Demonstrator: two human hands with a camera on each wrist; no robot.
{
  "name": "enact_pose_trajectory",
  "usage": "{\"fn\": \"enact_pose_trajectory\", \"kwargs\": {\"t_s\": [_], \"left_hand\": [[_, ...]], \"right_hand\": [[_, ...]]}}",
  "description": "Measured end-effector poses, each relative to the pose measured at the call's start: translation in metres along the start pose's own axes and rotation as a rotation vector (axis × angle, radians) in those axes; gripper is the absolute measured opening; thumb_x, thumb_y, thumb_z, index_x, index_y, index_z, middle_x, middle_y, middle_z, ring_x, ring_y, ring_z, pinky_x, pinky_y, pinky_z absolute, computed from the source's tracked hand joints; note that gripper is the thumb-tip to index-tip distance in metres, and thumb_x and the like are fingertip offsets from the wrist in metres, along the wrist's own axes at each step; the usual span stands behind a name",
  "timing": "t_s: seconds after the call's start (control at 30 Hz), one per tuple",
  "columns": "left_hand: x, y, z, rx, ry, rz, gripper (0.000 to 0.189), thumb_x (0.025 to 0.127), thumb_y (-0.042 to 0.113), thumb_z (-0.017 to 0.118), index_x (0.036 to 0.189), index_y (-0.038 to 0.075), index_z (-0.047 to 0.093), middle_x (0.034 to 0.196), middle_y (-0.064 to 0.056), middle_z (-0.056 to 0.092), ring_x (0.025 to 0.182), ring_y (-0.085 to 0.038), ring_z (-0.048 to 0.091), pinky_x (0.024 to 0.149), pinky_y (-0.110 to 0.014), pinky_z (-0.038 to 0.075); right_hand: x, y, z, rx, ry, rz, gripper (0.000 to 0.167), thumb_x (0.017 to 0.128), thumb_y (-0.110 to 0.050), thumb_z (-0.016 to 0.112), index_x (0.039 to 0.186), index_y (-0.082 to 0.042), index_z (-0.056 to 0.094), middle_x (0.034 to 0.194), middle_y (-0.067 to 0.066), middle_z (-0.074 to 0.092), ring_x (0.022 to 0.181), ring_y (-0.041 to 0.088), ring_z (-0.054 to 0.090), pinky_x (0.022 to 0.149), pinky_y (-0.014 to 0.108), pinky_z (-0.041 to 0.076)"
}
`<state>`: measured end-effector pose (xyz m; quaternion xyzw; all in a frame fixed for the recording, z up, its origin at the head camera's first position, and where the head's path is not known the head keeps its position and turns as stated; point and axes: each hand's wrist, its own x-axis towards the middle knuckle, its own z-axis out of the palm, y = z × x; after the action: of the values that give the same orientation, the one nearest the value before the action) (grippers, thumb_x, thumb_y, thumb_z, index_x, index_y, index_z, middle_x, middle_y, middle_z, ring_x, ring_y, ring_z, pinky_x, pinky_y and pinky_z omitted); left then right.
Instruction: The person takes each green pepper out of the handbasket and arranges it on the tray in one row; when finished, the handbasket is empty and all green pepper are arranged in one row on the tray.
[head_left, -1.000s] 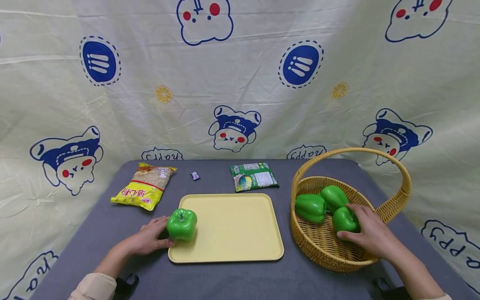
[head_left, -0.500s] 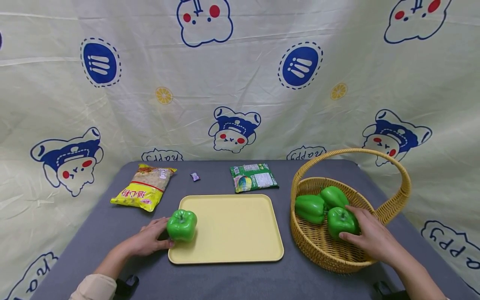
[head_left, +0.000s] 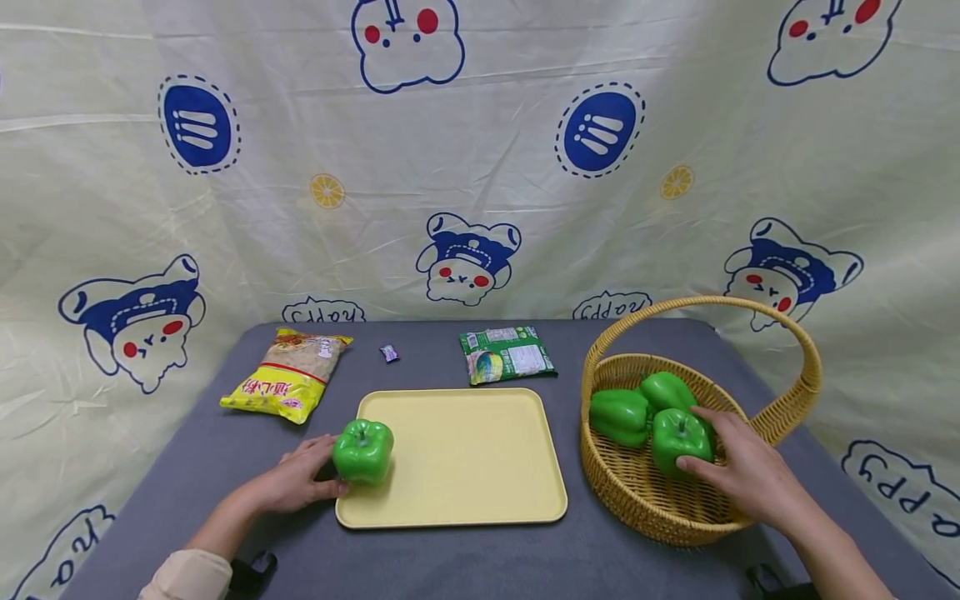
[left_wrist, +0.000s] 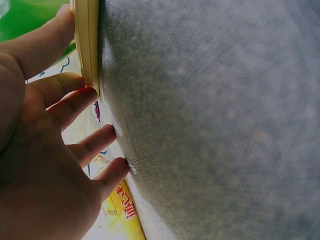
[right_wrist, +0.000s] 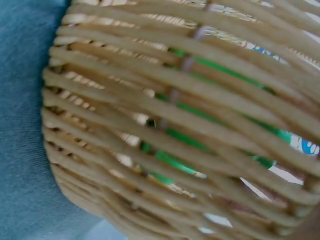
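In the head view, my right hand (head_left: 738,462) reaches into a wicker basket (head_left: 637,508) and grips a green bell pepper (head_left: 678,437) between thumb and fingers, its stem end facing up. Two more bell peppers lie behind it, a left one (head_left: 618,415) and a back one (head_left: 666,389). The right wrist view is filled by the basket wall (right_wrist: 100,125), which hides the hand's grip. My left hand (head_left: 303,475) rests at the left edge of a yellow tray (head_left: 472,458), beside a bell pepper (head_left: 363,451) standing on it. Its fingers spread loosely in the left wrist view, fingertips (left_wrist: 90,92) at the tray's rim.
A yellow snack bag (head_left: 288,375) lies at the back left. Near it is a small purple wrapped candy (head_left: 389,352), and a green packet (head_left: 508,354) lies behind the tray. The basket's tall handle (head_left: 806,367) arches over it. A printed curtain (head_left: 480,150) hangs behind the grey table.
In my right hand, the pepper has shifted slightly left in the basket and turned, so its stem end now shows. My left hand, the tray and its pepper have stayed put.
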<state>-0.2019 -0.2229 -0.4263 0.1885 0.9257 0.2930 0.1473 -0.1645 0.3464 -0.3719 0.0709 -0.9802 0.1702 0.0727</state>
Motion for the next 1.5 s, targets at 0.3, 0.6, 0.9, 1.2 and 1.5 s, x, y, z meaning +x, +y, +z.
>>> {"fn": "enact_pose_trajectory", "kwargs": {"t_s": [0.3, 0.6, 0.9, 1.2, 1.5], "left_hand": [[0.000, 0.000, 0.001, 0.000, 0.005, 0.010, 0.074, 0.084, 0.038, 0.069, 0.140, 0.000, 0.040, 0.145, -0.024, 0.039, 0.136, -0.053, 0.022, 0.095, -0.078, 0.017], [0.000, -0.001, 0.002, 0.003, 0.000, 0.000, 0.074, 0.084, 0.039, 0.068, 0.140, 0.001, 0.040, 0.145, -0.023, 0.039, 0.136, -0.053, 0.022, 0.096, -0.077, 0.018], [0.000, 0.001, 0.001, 0.002, -0.002, -0.006, 0.074, 0.084, 0.038, 0.069, 0.141, 0.001, 0.039, 0.145, -0.024, 0.039, 0.136, -0.053, 0.022, 0.095, -0.078, 0.017], [-0.002, 0.002, 0.002, 0.015, 0.025, 0.024, 0.075, 0.083, 0.038, 0.069, 0.140, -0.001, 0.040, 0.144, -0.025, 0.039, 0.134, -0.052, 0.024, 0.096, -0.076, 0.019], [-0.002, 0.003, 0.000, 0.017, 0.014, 0.017, 0.074, 0.084, 0.038, 0.069, 0.140, 0.000, 0.039, 0.145, -0.025, 0.039, 0.134, -0.053, 0.024, 0.095, -0.077, 0.019]], "right_hand": [[-0.002, -0.016, -0.007, 0.033, 0.052, -0.013, 0.082, 0.081, -0.052, 0.067, 0.139, -0.001, 0.039, 0.130, 0.028, 0.045, 0.107, 0.040, 0.051, 0.078, 0.056, 0.046], [-0.009, -0.035, -0.014, 0.051, 0.172, -0.100, 0.077, 0.079, -0.041, 0.074, 0.138, -0.004, 0.042, 0.129, 0.024, 0.046, 0.102, 0.035, 0.052, 0.071, 0.048, 0.047], [-0.014, -0.058, -0.016, 0.066, 0.256, -0.187, 0.074, 0.076, -0.035, 0.078, 0.136, -0.006, 0.046, 0.122, 0.013, 0.053, 0.093, 0.016, 0.053, 0.067, 0.022, 0.047], [-0.016, -0.076, -0.013, 0.042, 0.301, -0.278, 0.078, 0.073, -0.027, 0.082, 0.140, -0.015, 0.043, 0.126, 0.010, 0.052, 0.103, 0.020, 0.054, 0.072, 0.031, 0.052], [-0.016, -0.092, -0.008, 0.048, 0.294, -0.303, 0.077, 0.072, -0.029, 0.082, 0.137, -0.012, 0.045, 0.126, 0.009, 0.052, 0.110, 0.023, 0.053, 0.080, 0.047, 0.052]]}}
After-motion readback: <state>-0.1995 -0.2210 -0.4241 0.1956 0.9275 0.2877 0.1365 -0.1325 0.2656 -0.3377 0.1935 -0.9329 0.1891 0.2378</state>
